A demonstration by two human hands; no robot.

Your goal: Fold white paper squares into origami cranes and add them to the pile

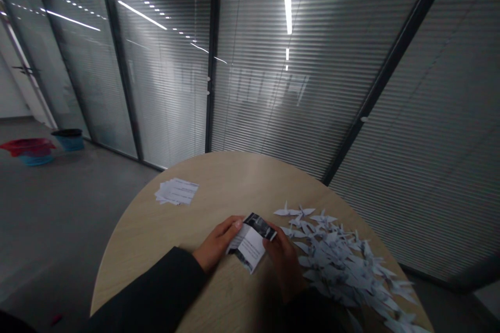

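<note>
A creased sheet of printed paper [250, 244], with dark picture areas at its top and bottom, is held up just above the table. My left hand [219, 240] grips its left edge, the thumb lying on the front. On the opposite edge my right hand [284, 255] pinches the sheet, fingers behind it. Close by my right hand spreads a heap of folded white paper cranes [344, 265]. Beyond my left hand lies a loose stack of printed paper sheets [177, 191].
The round wooden table [250, 177] has its far edge near a glass partition with blinds [273, 114]. Two bins stand on the floor at the left: one with a red liner [33, 151], one with a black liner [69, 139].
</note>
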